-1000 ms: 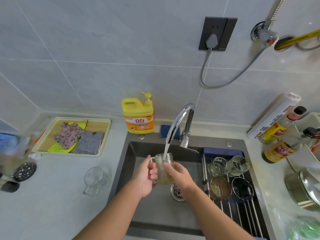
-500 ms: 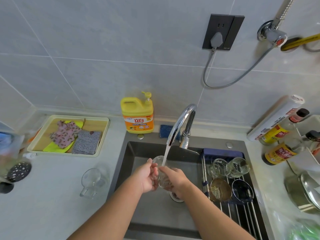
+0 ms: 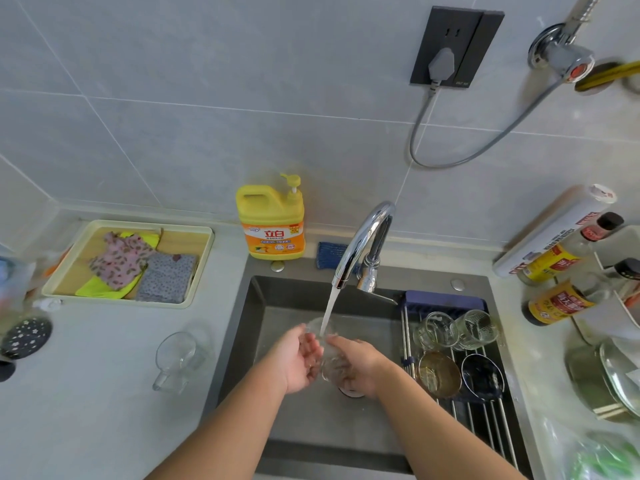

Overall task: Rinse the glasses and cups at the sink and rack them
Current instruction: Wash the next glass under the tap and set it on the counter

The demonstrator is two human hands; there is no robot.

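- Two grips are meeting low in the sink (image 3: 263,306). The left grip (image 3: 298,358) is cupping the clear glass (image 3: 329,362) from its left side with curled fingers, and the right grip (image 3: 358,365) is wrapping round it from the right and underneath.
- The clear glass is lying tilted between the two grips, its mouth pointing away from the person.
- Water (image 3: 328,311) is falling from the faucet (image 3: 367,237) just beyond the grips and striking the glass near its mouth.
- Right of the grips, a rack (image 3: 485,420) is spanning the sink. It is carrying a plain tumbler (image 3: 437,330) and a ribbed tumbler (image 3: 477,329) on their sides, with an amber cup (image 3: 440,374) and a dark blue cup (image 3: 482,375) nearer the person.
- Left of the grips, a clear mug (image 3: 176,358) is lying on the counter (image 3: 104,410), well apart from the sink's edge.
- Beyond the grips, a yellow detergent bottle (image 3: 273,223) is standing by the wall.
- Far to the left and beyond, a tray (image 3: 204,268) is holding folded cloths (image 3: 138,265).
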